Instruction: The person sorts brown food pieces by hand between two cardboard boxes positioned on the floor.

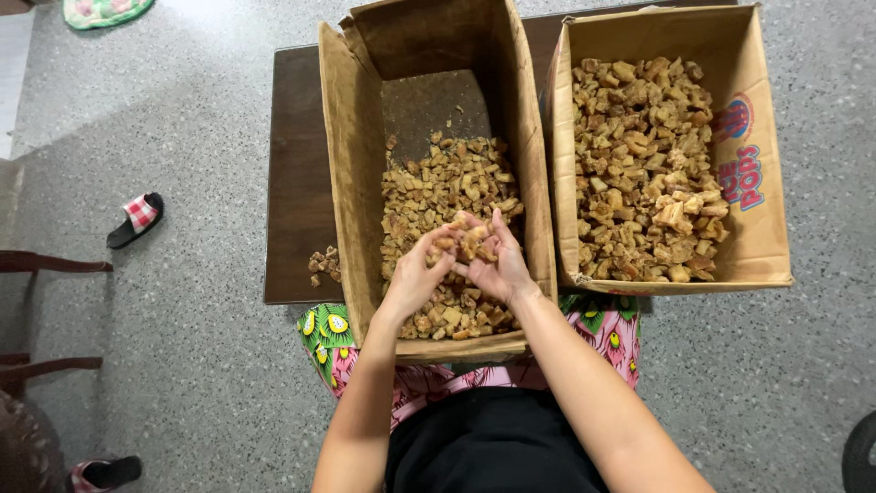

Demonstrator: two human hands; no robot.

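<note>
My left hand (418, 270) and my right hand (497, 265) are cupped together over the left cardboard box (345, 183), holding a heap of small brown crusty chunks (471, 242) between them. The box is partly filled with the same small chunks (438, 183), with bare cardboard floor at its far end. Beside it on the right stands a second cardboard box (757, 237) filled with larger, paler brown chunks (643, 164). Both boxes rest on a low dark wooden table (297, 183).
A few loose chunks (322, 265) lie on the table left of the box. My knees in patterned pink and green cloth (324, 338) sit under the near box edge. A slipper (135, 219) lies on the speckled floor at left; chair parts (46, 265) stand at the left edge.
</note>
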